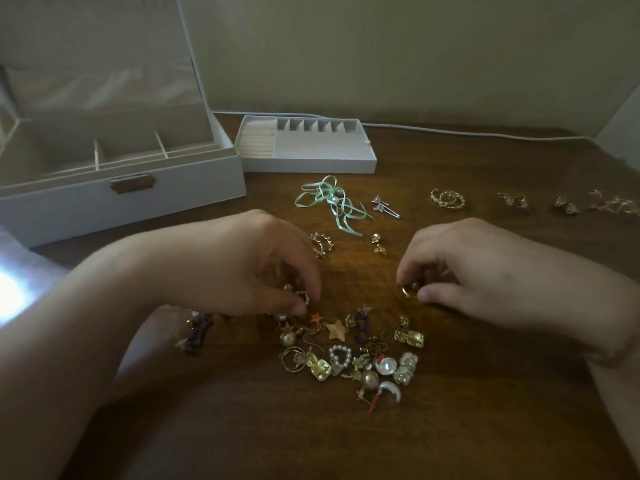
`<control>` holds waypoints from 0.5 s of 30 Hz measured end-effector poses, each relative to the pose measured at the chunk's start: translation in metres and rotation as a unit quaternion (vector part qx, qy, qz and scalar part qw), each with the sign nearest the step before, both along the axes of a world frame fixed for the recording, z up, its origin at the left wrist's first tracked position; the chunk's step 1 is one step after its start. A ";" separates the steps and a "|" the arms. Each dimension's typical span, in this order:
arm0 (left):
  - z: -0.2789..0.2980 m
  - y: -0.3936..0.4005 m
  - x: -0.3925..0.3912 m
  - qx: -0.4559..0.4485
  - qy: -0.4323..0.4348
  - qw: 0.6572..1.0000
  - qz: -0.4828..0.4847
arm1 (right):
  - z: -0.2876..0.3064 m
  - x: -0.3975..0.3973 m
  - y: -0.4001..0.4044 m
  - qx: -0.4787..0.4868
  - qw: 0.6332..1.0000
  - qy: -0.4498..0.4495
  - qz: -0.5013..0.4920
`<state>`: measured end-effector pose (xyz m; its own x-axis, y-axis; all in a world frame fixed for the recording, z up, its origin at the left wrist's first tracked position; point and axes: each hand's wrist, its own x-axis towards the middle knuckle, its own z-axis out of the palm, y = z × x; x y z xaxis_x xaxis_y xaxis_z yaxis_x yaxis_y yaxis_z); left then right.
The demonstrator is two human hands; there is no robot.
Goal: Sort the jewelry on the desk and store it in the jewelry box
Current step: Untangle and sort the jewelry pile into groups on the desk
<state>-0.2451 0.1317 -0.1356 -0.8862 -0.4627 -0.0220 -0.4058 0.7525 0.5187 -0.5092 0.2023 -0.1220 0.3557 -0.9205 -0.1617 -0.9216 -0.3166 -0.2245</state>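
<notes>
From the head view, the left hand (242, 265) hovers at the upper left edge of the jewelry pile (349, 355), its curled fingertips pinching a small beaded ring-like piece (300, 295) just above the desk (485, 410). The right hand (460, 271) sits to the pile's upper right, thumb and forefinger pinching a small gold earring (408, 289) touching or just above the wood. Between the two hands lies a bare strip of desk. Beyond it rest a gold hoop pair (320, 243), two small gold studs (377, 243), a mint ribbon piece (329, 199) and silver earrings (384, 206), all apart from one another. Further right, near the desk's far right edge, a row of sorted gold pairs (447, 199) runs well clear of the hands. The jewelry box (121, 192) stands open at the far left, lid raised, with its removable tray (304, 143) just beside it against the back edge. Open wood spreads below the pile toward the near edge.
</notes>
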 end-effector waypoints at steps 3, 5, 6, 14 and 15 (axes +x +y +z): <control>0.000 0.000 0.001 0.005 -0.001 1.000 0.001 | 0.004 0.004 0.007 0.044 0.999 0.006 0.032; 0.001 -0.002 0.004 0.015 0.007 1.000 0.010 | 0.009 0.002 0.011 0.040 0.998 0.013 0.049; 0.003 -0.002 0.004 0.017 0.015 1.000 0.015 | 0.013 0.001 0.013 0.029 0.998 0.007 0.061; 0.010 -0.004 0.012 0.020 -0.008 1.000 0.023 | 0.012 0.005 0.014 0.056 0.988 0.005 0.146; 0.012 -0.003 0.014 0.022 -0.008 0.999 0.022 | 0.011 0.005 0.013 0.047 0.987 -0.003 0.152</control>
<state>-0.2311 0.1284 -0.1238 -0.8641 -0.5001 -0.0570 -0.4471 0.7104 0.5435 -0.5044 0.2158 -0.1106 0.6142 -0.7522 -0.2385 -0.7860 -0.5561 -0.2703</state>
